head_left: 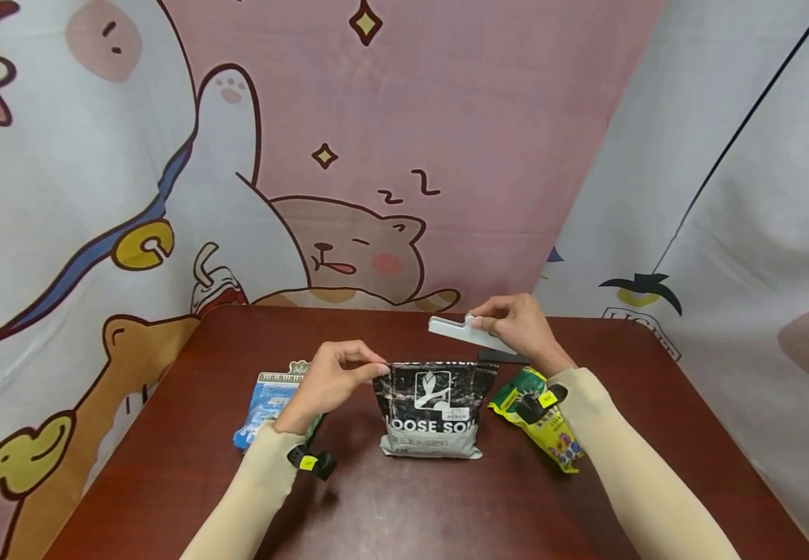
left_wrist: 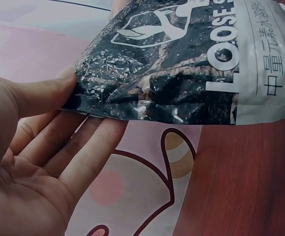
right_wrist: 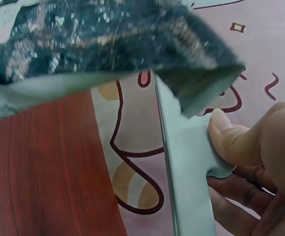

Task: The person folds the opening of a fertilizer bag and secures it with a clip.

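Observation:
A black and pale grey soil bag (head_left: 432,412) stands upright on the table, its front printed "LOOSE SOIL". My left hand (head_left: 330,381) pinches the bag's upper left corner between thumb and fingers; the left wrist view shows the thumb on the printed side of the bag (left_wrist: 157,64). Behind and above the bag's right side, my right hand (head_left: 516,327) holds a white sealing clip (head_left: 464,331) by its tab. In the right wrist view the thumb presses on the tab of the clip (right_wrist: 186,162), and the bag's loose top corner (right_wrist: 201,83) hangs in front of it.
Left of the bag lies a blue packet (head_left: 264,404) with a decorated clip on its top, partly behind my left hand. A green and yellow packet (head_left: 541,424) lies at the right, near my right wrist. A dark flat strip (head_left: 499,356) is behind the bag on the brown table (head_left: 404,513).

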Tool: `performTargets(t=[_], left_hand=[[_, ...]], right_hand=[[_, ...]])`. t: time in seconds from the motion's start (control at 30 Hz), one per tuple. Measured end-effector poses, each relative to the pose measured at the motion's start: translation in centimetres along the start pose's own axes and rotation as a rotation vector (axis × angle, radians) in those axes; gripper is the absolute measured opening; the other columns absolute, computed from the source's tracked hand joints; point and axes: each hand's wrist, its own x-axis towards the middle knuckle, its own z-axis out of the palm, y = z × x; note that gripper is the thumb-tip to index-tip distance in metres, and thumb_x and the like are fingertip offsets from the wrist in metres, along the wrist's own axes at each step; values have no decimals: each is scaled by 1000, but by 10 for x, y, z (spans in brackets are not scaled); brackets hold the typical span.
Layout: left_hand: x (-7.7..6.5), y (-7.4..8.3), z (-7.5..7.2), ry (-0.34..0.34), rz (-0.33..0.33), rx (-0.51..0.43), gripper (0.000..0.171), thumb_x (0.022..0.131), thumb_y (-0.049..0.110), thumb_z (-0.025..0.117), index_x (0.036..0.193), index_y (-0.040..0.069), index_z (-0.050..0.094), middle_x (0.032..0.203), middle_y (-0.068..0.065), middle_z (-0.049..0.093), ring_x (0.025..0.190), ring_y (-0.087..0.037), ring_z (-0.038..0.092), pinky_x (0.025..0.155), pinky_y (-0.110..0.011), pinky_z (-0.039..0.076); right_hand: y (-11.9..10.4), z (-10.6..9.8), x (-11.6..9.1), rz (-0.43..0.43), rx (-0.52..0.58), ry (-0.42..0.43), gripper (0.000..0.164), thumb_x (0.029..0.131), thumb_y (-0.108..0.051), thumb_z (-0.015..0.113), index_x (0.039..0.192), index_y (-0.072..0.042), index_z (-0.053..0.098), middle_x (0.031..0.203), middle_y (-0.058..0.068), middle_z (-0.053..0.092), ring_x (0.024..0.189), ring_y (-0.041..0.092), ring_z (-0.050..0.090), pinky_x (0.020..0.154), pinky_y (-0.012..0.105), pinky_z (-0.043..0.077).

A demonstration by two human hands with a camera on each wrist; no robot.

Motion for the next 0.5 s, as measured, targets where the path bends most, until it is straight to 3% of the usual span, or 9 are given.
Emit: performTargets(t=[0.27,0.4,0.5], left_hand=[[0,-1,0,8,-12,-15,5,89,18,81,91,14,82,93,-5,80,81,-20,75,79,-52,62],[0,-2,-1,10,-9,-27,5,88,16,82,90,12,82,93,-7,80,81,-21,76,78,-52,62],[0,-1,-2,10,-6,-27,4,89,15,81,91,12,82,94,-8,80,82,-22,76,76,-45,63]], right_hand=[[-10,-8,-14,-17,-18,-6,10,92,-29,78,98,-23,82,105,2,78,90,20,70,72,34,57],[-18,-12,-20,-30,-9,-3,10,91,-30,79,98,-23,82,103,2,78,87,19,69,68,33,56],[-22,-14,-23,-43,7,-6,9,91,-29,80,97,-24,82,102,1,79,87,19,70,67,32,56]])
